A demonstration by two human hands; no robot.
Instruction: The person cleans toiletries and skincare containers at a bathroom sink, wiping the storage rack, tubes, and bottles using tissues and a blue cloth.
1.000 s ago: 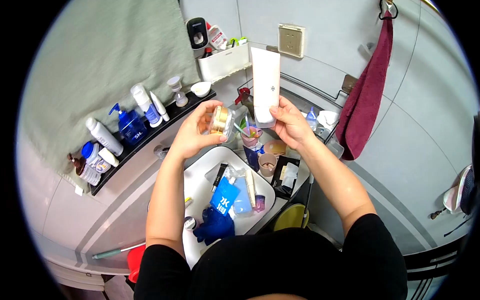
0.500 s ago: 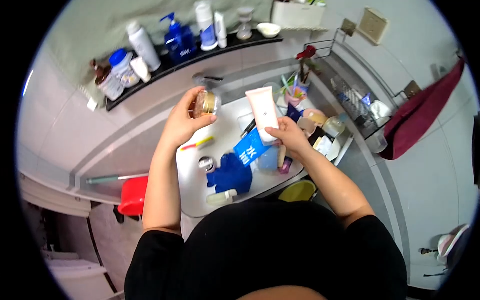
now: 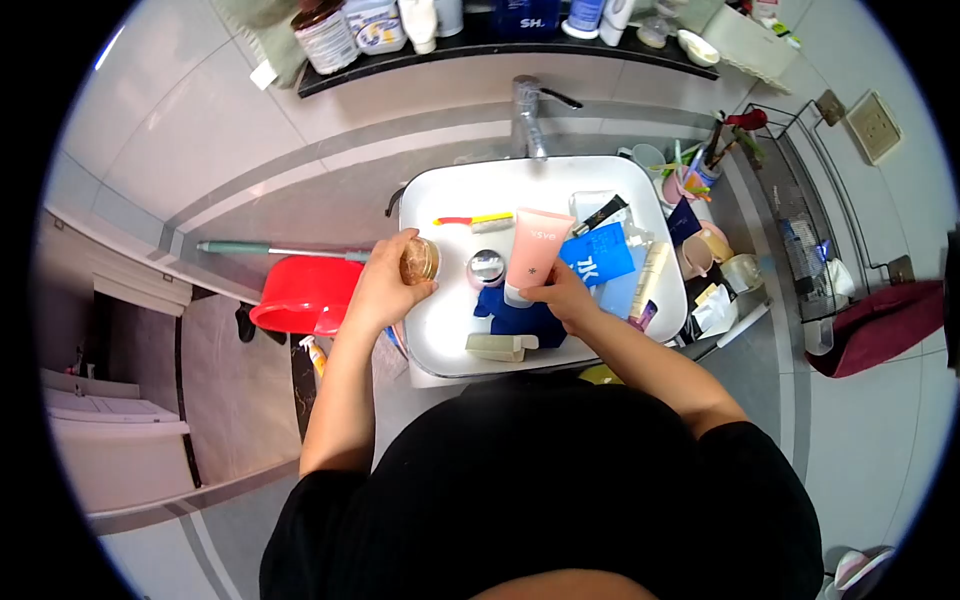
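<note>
Over the left rim of the white sink [image 3: 455, 180], my left hand [image 3: 385, 285] grips a round gold-and-clear jar [image 3: 420, 261]. My right hand [image 3: 562, 298] holds a pink tube [image 3: 538, 245] near its white cap, above the middle of the basin. Below and around the tube lie a silver-lidded jar [image 3: 486, 267], a dark blue cloth [image 3: 520, 322], a blue packet [image 3: 600, 254], a black tube [image 3: 602, 214], a cream tube [image 3: 651, 268], a pale box [image 3: 498, 347] and a red-and-yellow stick [image 3: 474, 221].
A faucet [image 3: 528, 115] stands behind the sink, under a black shelf [image 3: 460, 45] of bottles. Cups and brushes [image 3: 690, 180] crowd the right side, near a wire rack [image 3: 800, 210] and a dark red towel [image 3: 885, 325]. A red basin [image 3: 305, 295] sits at left.
The view has tilted down and shifted left. Both hands have lowered toward the sink, still holding the jar and tube; the tube has come down from in front of the wall to over the basin.
</note>
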